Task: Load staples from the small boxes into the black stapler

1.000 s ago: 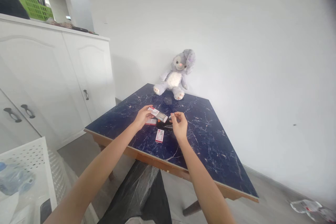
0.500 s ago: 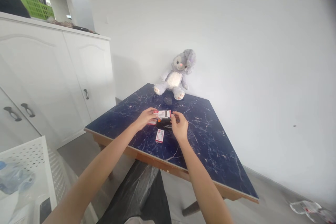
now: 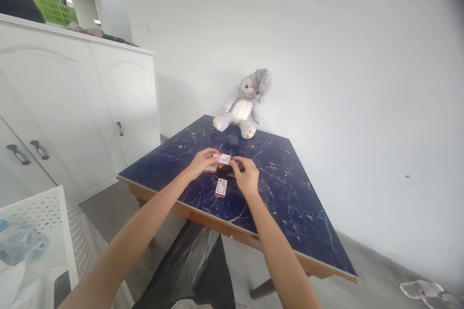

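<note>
Over the middle of the table, my left hand is closed on the left end of a small red-and-white cardboard box. At the box's right end, the thumb and fingers of my right hand are pinched, with a small dark patch beside the fingertips that I cannot make out. Beneath the hands lies a black item with an orange spot, partly covered. Another red-and-white box shows in part under my left fingers. Nearer to me, a third small white box with red edges lies flat on the table.
A grey plush toy sits at the back of the blue marbled table, against the wall. In front of it is a small dark object. A white perforated basket stands at lower left, beside white cabinets.
My right hand has shifted slightly left, closer to my left hand. The held box has turned a little, and less of its right end shows.
</note>
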Demonstrator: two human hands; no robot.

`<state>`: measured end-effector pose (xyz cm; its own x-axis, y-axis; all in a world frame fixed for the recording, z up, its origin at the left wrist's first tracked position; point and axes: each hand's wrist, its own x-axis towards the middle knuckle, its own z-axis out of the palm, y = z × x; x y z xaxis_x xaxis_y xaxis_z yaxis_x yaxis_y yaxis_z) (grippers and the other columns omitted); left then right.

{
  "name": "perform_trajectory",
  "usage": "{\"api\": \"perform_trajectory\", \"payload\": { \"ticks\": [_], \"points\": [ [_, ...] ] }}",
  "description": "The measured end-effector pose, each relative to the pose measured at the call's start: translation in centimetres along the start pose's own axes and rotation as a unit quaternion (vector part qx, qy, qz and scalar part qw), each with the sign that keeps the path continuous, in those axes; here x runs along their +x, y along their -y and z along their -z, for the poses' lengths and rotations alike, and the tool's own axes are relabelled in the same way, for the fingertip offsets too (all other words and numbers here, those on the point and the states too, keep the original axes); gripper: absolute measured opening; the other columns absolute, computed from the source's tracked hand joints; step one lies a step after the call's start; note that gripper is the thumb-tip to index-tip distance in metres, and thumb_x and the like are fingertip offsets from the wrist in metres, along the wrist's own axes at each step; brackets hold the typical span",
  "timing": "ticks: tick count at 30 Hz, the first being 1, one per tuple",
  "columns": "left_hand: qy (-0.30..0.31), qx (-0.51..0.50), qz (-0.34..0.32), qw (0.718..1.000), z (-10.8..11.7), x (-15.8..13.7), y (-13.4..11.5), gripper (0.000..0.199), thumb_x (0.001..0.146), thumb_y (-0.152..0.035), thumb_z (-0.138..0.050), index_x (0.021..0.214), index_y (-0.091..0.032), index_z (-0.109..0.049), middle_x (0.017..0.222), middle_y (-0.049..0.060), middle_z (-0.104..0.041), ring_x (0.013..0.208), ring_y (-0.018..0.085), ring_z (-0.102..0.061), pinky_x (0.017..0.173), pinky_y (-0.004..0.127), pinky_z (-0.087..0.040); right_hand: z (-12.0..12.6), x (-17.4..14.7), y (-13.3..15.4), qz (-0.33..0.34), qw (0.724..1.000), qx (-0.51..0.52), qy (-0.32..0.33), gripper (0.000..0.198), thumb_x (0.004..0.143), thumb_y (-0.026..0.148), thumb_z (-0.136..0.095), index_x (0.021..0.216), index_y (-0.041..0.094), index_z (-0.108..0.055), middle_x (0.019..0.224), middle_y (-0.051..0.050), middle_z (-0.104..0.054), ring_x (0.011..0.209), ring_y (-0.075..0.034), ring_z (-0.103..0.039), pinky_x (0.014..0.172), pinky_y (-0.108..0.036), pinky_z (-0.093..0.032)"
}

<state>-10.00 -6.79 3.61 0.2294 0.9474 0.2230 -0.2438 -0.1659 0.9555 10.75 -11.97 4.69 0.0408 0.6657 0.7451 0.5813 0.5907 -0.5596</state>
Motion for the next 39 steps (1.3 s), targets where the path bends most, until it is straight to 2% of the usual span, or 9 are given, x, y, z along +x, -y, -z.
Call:
{"api": "perform_trajectory", "payload": {
  "ticks": [5,9,12,15,20,27,34,39],
  "points": [
    [-0.026,-0.025,0.004,0.999,0.1,0.2,-0.1,0.041,0.072,-0.035,-0.083,0.104,-0.017,-0.066,0.099,0.008,-0.074,0.08,0.017,-0.07,0.078,0.031,-0.056,0.0,0.3,-0.7,0.032,0.998,-0.046,-0.003,0.026,0.096,0.036,-0.054,0.106,0.022,-0.073,0.103,-0.009,-0.073,0.096,-0.023,-0.064,0.083,-0.036,-0.054],
    [-0.022,-0.027,0.015,0.999,0.1,0.2,-0.2,0.04,0.072,-0.034,-0.084,0.103,-0.016,-0.066,0.097,0.008,-0.074,0.079,0.016,-0.07,0.077,0.029,-0.055,-0.1,0.4,-1.0,0.018,0.998,-0.06,-0.016,0.027,0.094,0.04,-0.058,0.104,0.02,-0.073,0.099,-0.009,-0.073,0.088,-0.022,-0.064,0.081,-0.036,-0.053],
    [0.009,-0.028,0.034,0.999,0.0,0.0,-0.2,0.04,0.072,-0.033,-0.084,0.103,-0.016,-0.066,0.095,0.009,-0.074,0.075,0.014,-0.069,0.075,0.028,-0.056,0.0,0.4,-1.0,0.011,0.998,-0.056,-0.018,0.028,0.094,0.043,-0.059,0.098,0.02,-0.075,0.091,-0.008,-0.073,0.08,-0.02,-0.063,0.077,-0.034,-0.052],
    [0.03,-0.026,0.062,0.997,0.0,0.0,-0.2,0.04,0.071,-0.031,-0.085,0.102,-0.016,-0.067,0.094,0.009,-0.075,0.073,0.014,-0.069,0.074,0.028,-0.057,0.0,0.3,-1.0,0.017,0.999,-0.028,-0.009,0.029,0.095,0.042,-0.057,0.101,0.021,-0.076,0.096,-0.008,-0.073,0.082,-0.02,-0.065,0.078,-0.033,-0.053],
    [0.014,-0.025,0.071,0.997,0.1,0.1,-0.1,0.036,0.074,-0.032,-0.084,0.102,-0.016,-0.068,0.09,0.009,-0.075,0.07,0.013,-0.068,0.074,0.027,-0.057,-0.1,0.3,-1.2,0.006,0.999,-0.033,-0.003,0.03,0.094,0.041,-0.06,0.112,0.022,-0.074,0.096,-0.007,-0.075,0.082,-0.02,-0.066,0.083,-0.036,-0.054],
    [0.013,-0.022,0.073,0.997,0.5,0.4,0.4,0.036,0.073,-0.032,-0.084,0.101,-0.016,-0.069,0.089,0.01,-0.075,0.072,0.015,-0.07,0.072,0.028,-0.059,0.0,0.4,-1.2,0.028,0.997,-0.065,0.017,0.028,0.095,0.042,-0.057,0.1,0.023,-0.077,0.094,-0.007,-0.075,0.085,-0.022,-0.064,0.082,-0.036,-0.051],
    [0.005,-0.022,0.078,0.997,0.4,0.5,0.5,0.036,0.073,-0.033,-0.085,0.1,-0.016,-0.069,0.09,0.01,-0.075,0.071,0.015,-0.07,0.069,0.026,-0.058,0.0,0.5,-1.2,0.035,0.998,-0.055,0.018,0.027,0.095,0.041,-0.058,0.097,0.022,-0.078,0.091,-0.007,-0.074,0.084,-0.021,-0.064,0.08,-0.035,-0.05],
    [0.004,-0.026,0.085,0.996,0.3,0.4,0.3,0.035,0.072,-0.033,-0.085,0.098,-0.015,-0.069,0.087,0.009,-0.074,0.068,0.014,-0.068,0.066,0.025,-0.057,-0.1,0.5,-1.2,0.014,0.999,-0.04,0.01,0.029,0.095,0.042,-0.057,0.099,0.022,-0.077,0.092,-0.008,-0.074,0.083,-0.021,-0.065,0.08,-0.035,-0.051]
  ]
}}
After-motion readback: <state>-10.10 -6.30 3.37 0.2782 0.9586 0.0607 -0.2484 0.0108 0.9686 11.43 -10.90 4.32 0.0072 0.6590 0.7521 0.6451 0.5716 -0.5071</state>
